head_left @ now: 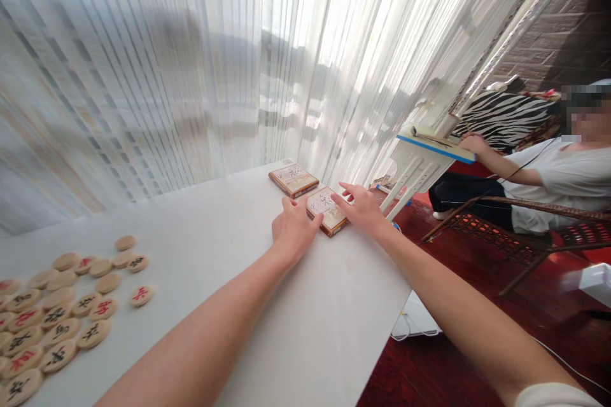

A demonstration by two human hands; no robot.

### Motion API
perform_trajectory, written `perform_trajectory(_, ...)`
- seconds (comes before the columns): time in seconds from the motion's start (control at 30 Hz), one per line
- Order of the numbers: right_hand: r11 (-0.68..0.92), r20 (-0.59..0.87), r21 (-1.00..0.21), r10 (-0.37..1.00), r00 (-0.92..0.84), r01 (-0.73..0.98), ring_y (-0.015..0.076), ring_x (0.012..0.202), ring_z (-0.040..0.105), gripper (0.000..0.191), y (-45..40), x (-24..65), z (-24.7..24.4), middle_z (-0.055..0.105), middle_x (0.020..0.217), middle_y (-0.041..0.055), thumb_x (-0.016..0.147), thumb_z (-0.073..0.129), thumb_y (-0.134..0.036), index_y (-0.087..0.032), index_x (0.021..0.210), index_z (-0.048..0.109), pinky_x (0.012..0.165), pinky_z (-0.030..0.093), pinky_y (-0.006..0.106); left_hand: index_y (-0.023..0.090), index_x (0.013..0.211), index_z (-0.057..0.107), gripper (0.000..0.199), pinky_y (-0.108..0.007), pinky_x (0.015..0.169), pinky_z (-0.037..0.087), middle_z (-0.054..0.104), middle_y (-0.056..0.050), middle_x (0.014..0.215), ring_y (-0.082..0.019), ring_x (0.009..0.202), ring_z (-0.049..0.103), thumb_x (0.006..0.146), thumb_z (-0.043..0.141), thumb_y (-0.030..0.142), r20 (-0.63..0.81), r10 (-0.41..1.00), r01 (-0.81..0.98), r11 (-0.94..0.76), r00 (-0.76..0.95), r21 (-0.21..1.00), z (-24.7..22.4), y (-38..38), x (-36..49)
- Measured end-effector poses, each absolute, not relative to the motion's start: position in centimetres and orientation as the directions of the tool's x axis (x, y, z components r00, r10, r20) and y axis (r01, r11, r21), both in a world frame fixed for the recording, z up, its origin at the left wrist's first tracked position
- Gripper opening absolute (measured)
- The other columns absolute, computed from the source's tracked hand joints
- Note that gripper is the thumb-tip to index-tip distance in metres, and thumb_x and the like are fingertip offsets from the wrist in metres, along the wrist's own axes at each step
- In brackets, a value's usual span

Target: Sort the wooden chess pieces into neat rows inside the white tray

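Note:
Two flat boxes with brown sides and printed pale tops lie on the white table near its far right corner. My left hand point(296, 226) grips the left side of the nearer flat box point(326, 205), its fingers curled and the thumb at the near edge. At the right side of that same box is my right hand point(363, 208), some fingers over its top and edge, with the index finger lifted away. The other flat box point(293, 178) sits just beyond, close against the nearer one at a corner. Some fingertips are hidden.
Several round wooden Chinese chess pieces point(57, 315) with red or black characters lie on the left of the white table point(200, 273). A sheer curtain point(214, 76) hangs behind. Another person point(563, 172) sits at right in a wicker chair point(534, 241), by a small blue-edged desk point(436, 146).

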State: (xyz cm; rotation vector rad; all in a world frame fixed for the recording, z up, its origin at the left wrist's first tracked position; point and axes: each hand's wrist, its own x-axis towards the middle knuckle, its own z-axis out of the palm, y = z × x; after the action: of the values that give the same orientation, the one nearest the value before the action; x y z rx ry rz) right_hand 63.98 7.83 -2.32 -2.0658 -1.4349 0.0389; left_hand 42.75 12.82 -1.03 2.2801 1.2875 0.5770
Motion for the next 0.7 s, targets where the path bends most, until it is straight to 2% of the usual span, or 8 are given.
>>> perform_trajectory(0.1, -0.144, 0.320, -0.460, 0.894, 0.315, 0.876, 0.0354, 0.125, 0.067, 0.083, 6.0, 63.2, -1.7, 0.063, 0.147, 0.0169, 0.095, 0.067, -0.071, -0.024, 0.162, 0.050, 0.112, 0.052, 0.052, 0.027, 0.144, 0.061, 0.048, -0.042, 0.088, 0.058, 0.056, -0.013, 0.136, -0.030, 0.099, 0.077, 0.102, 0.056, 0.052, 0.164, 0.876, 0.671, -0.457, 0.454, 0.584, -1.2, 12.6, 42.5)
perform_trajectory(0.2, -0.087, 0.286, -0.414, 0.933, 0.220, 0.906, 0.0415, 0.146, 0.052, 0.107, 4.4, 62.4, -2.0, 0.053, 0.158, 0.0160, 0.076, 0.081, -0.078, -0.030, 0.165, 0.046, 0.122, 0.043, 0.056, 0.025, 0.147, 0.054, 0.045, -0.041, 0.090, 0.059, 0.053, -0.014, 0.139, -0.028, 0.103, 0.076, 0.109, 0.042, 0.046, 0.187, 0.895, 0.675, -0.430, 0.404, 0.600, -1.1, 13.8, 42.1)
perform_trajectory(0.33, -0.092, 0.258, -0.369, 0.946, 0.197, 0.925, 0.0427, 0.146, 0.051, 0.096, 3.7, 61.6, -3.0, 0.050, 0.158, 0.0192, 0.077, 0.083, -0.072, -0.026, 0.157, 0.056, 0.125, 0.039, 0.058, 0.019, 0.153, 0.046, 0.055, -0.045, 0.106, 0.054, 0.044, -0.020, 0.154, -0.034, 0.130, 0.067, 0.104, 0.052, 0.044, 0.210, 0.891, 0.691, -0.446, 0.403, 0.569, -0.4, 18.1, 41.3)
perform_trajectory(0.47, -0.102, 0.258, -0.352, 0.945, 0.201, 0.930, 0.0416, 0.148, 0.047, 0.088, 3.8, 61.1, -3.4, 0.048, 0.157, 0.0219, 0.082, 0.080, -0.062, -0.019, 0.156, 0.056, 0.127, 0.036, 0.057, 0.019, 0.164, 0.035, 0.108, -0.051, 0.131, 0.029, 0.021, -0.023, 0.175, -0.043, 0.163, 0.026, 0.079, 0.083, 0.066, 0.211, 0.831, 0.679, -0.546, 0.515, 0.491, 0.1, 23.4, 41.1)
perform_trajectory(0.53, -0.101, 0.264, -0.348, 0.943, 0.201, 0.932, 0.0422, 0.148, 0.046, 0.087, 3.9, 60.8, -3.4, 0.047, 0.158, 0.0227, 0.083, 0.079, -0.059, -0.018, 0.156, 0.056, 0.127, 0.036, 0.058, 0.021, 0.164, 0.037, 0.116, -0.054, 0.131, 0.029, 0.024, -0.023, 0.176, -0.045, 0.163, 0.025, 0.071, 0.090, 0.067, 0.199, 0.801, 0.670, -0.586, 0.564, 0.456, 0.1, 25.3, 41.4)
perform_trajectory(0.57, -0.099, 0.268, -0.346, 0.943, 0.199, 0.933, 0.0422, 0.148, 0.046, 0.086, 3.9, 60.7, -3.4, 0.047, 0.158, 0.0225, 0.083, 0.078, -0.058, -0.018, 0.156, 0.056, 0.127, 0.037, 0.058, 0.021, 0.161, 0.043, 0.108, -0.055, 0.128, 0.034, 0.032, -0.023, 0.172, -0.044, 0.160, 0.032, 0.074, 0.091, 0.062, 0.201, 0.787, 0.665, -0.605, 0.584, 0.438, 0.1, 25.9, 41.6)
perform_trajectory(0.63, -0.094, 0.275, -0.342, 0.941, 0.195, 0.935, 0.0420, 0.148, 0.047, 0.085, 3.9, 60.6, -3.5, 0.047, 0.157, 0.0226, 0.083, 0.078, -0.056, -0.018, 0.156, 0.056, 0.126, 0.038, 0.057, 0.020, 0.149, 0.056, 0.068, -0.055, 0.114, 0.051, 0.054, -0.018, 0.157, -0.037, 0.140, 0.057, 0.092, 0.081, 0.048, 0.214, 0.762, 0.654, -0.639, 0.612, 0.405, 0.0, 26.6, 42.2)
perform_trajectory(0.7, -0.095, 0.280, -0.338, 0.940, 0.196, 0.937, 0.0421, 0.148, 0.047, 0.085, 3.9, 60.5, -3.6, 0.047, 0.157, 0.0229, 0.083, 0.077, -0.056, -0.017, 0.156, 0.055, 0.126, 0.038, 0.057, 0.018, 0.139, 0.063, 0.042, -0.051, 0.099, 0.061, 0.065, -0.013, 0.140, -0.029, 0.119, 0.069, 0.103, 0.070, 0.037, 0.230, 0.749, 0.651, -0.657, 0.621, 0.381, -0.1, 26.7, 42.6)
